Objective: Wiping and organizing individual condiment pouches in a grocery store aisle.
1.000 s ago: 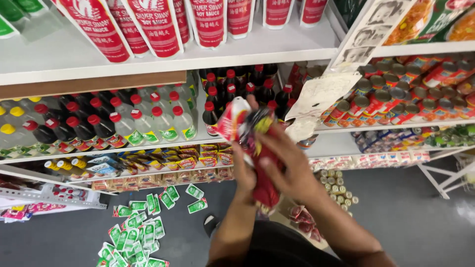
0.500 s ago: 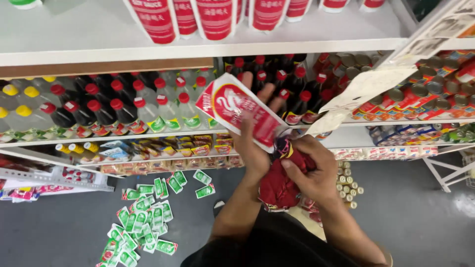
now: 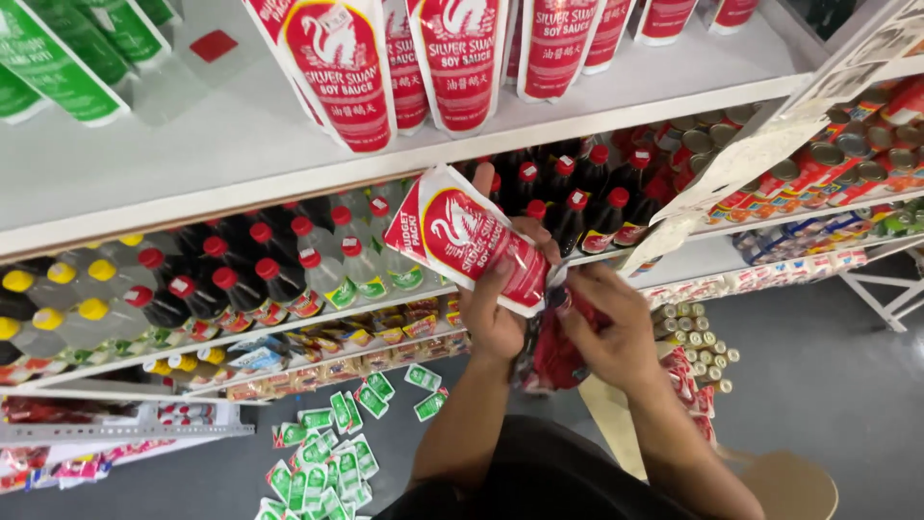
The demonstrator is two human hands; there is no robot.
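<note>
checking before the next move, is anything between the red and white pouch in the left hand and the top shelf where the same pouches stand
Nothing visible. The left hand holds the pouch just below the top shelf's front edge, with open air between them. Matching pouches stand in a row there; whether a free slot remains cannot be told.

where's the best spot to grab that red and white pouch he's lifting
Grip the pouch low on its body, from below and behind, as the left hand does now: it tilts top-left toward the shelf, so its lower end is nearest and free.
</note>
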